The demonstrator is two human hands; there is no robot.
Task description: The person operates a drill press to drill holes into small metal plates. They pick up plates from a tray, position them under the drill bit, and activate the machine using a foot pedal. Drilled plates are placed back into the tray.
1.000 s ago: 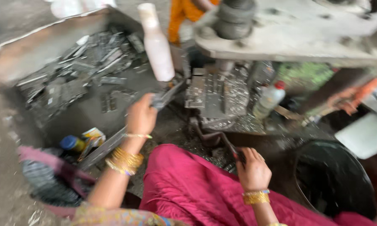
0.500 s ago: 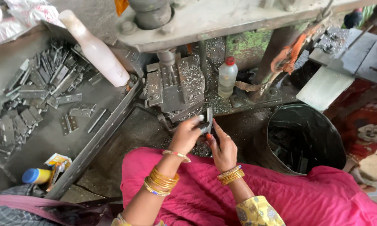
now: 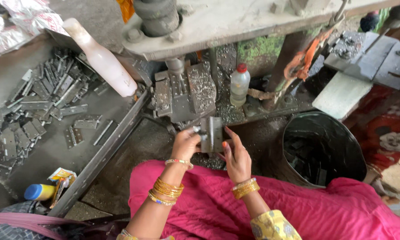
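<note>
Both my hands hold one grey metal hinge (image 3: 212,133) upright in front of the machine's clamp block (image 3: 182,91). My left hand (image 3: 185,144) grips its left edge near the knuckle. My right hand (image 3: 236,155) supports its right leaf with fingers spread along it. Gold bangles sit on both wrists. My lap is covered in pink cloth (image 3: 271,204).
A tray (image 3: 120,106) of several loose grey hinges lies at left, with a white bottle (image 3: 103,58) leaning on its edge. A small red-capped bottle (image 3: 239,84) stands by the machine. A black bucket (image 3: 324,146) with metal pieces sits at right. A blue-capped yellow tube (image 3: 40,192) lies lower left.
My left hand came back from the hinge tray to the middle and joined my right hand on the hinge. The hinge now stands held between both hands.
</note>
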